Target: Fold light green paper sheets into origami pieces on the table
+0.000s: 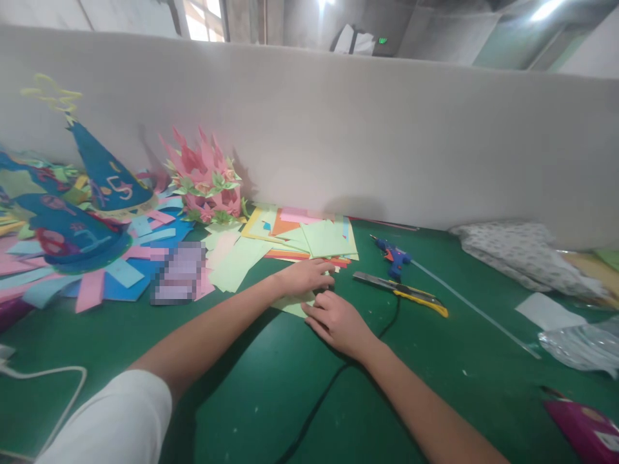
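Near the middle of the green table, a light green paper piece lies partly under both hands. My left hand reaches over its upper part with fingers bent; what its fingertips hold, if anything, is hidden. Just below and to the right, my right hand rests its curled fingers at the paper's right end, close to my left hand. Behind them sits a pile of coloured sheets. A yellow utility knife lies right of my hands, with a blue glue gun just beyond it.
At the left are blue cone hats, a pink paper crown, paper strips and a blurred-out flat object. A black cable crosses the table. Patterned fabric, plastic wrap and a magenta object are at the right.
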A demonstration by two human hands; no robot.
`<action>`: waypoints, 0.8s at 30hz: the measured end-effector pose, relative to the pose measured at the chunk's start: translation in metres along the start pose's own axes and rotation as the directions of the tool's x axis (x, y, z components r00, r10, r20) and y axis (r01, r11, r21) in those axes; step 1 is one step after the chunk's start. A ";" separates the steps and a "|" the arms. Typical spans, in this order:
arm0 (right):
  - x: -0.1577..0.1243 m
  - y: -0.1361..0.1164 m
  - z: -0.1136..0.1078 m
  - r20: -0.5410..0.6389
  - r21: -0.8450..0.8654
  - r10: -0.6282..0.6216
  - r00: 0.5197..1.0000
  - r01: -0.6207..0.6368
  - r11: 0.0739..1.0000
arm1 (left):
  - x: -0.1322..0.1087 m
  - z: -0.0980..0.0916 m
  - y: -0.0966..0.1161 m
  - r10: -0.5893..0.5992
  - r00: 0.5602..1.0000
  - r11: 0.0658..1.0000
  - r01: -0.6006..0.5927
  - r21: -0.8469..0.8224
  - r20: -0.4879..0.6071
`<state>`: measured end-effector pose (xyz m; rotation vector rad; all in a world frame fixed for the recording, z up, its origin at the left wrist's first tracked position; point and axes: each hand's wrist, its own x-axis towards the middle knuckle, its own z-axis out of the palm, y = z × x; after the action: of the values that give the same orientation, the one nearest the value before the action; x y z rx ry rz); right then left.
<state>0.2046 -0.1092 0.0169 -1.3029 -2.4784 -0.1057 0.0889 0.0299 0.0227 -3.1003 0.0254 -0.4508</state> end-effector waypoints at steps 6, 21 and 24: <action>-0.001 0.005 0.001 -0.042 -0.082 0.112 0.993 -0.115 0.990 | 0.006 -0.001 -0.006 -0.085 0.996 0.993 0.081 0.088 0.037; 0.007 0.029 0.017 -0.143 -0.133 0.377 0.915 -0.396 0.909 | 0.003 0.003 -0.001 -0.463 0.844 0.870 0.375 -0.319 -0.272; 0.009 0.026 0.016 -0.113 -0.112 0.423 0.899 -0.435 0.893 | 0.002 0.008 0.003 -0.457 0.845 0.866 0.350 -0.357 -0.279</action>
<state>0.2172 -0.0834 0.0025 -1.8316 -2.0827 -0.2182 0.0934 0.0274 0.0155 -3.2463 -0.6404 -1.1156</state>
